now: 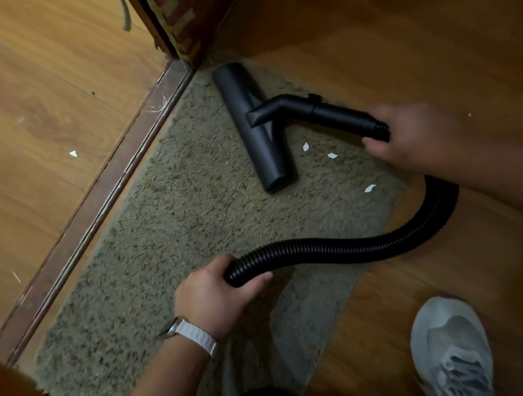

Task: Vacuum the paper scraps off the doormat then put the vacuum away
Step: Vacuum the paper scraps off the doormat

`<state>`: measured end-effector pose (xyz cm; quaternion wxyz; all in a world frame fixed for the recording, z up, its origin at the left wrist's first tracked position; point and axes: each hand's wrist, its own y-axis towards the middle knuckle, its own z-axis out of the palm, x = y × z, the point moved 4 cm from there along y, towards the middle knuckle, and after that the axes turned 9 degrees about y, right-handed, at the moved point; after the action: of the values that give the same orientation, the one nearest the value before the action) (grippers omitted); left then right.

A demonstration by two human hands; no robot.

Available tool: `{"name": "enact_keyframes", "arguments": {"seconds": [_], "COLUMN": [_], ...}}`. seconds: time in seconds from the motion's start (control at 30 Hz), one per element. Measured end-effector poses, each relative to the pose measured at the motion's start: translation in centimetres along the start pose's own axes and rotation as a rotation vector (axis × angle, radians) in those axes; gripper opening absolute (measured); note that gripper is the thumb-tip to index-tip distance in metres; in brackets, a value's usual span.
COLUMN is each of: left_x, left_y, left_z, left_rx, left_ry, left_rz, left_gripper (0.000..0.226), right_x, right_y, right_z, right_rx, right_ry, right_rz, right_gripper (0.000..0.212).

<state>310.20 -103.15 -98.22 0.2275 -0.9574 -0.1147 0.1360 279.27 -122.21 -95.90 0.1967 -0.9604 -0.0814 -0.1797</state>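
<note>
A shaggy grey-green doormat [163, 234] lies along a door threshold. The black vacuum floor nozzle [254, 130] rests flat on the mat's far end. My right hand [414, 136] grips the rigid black tube [339, 113] behind the nozzle. A ribbed black hose [346, 247] curves from that hand down and left across the mat's edge. My left hand [216, 290], with a white watch strap on its wrist, grips the hose's near part. Three white paper scraps [332, 155] lie on the mat to the right of the nozzle. The vacuum's body is out of view.
A wooden threshold strip [94, 210] runs diagonally beside the mat, with a dark door frame [170, 17] at its far end. One more white scrap [73, 154] lies on the wood floor beyond it. My grey sneaker [452, 349] stands at the lower right.
</note>
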Motion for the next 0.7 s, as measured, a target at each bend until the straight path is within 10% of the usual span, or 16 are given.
{"name": "enact_keyframes", "arguments": {"seconds": [0.7], "left_x": [-1.1], "left_y": [-1.7], "left_z": [2.9], "left_rx": [0.078], "left_ry": [0.035], "left_rz": [0.121], "left_gripper": [0.08], "right_x": [-5.8], "right_y": [-5.2], "right_z": [-2.5], "right_rx": [0.144], "right_ry": [0.198], "right_rz": [0.216], "right_gripper": [0.021]}}
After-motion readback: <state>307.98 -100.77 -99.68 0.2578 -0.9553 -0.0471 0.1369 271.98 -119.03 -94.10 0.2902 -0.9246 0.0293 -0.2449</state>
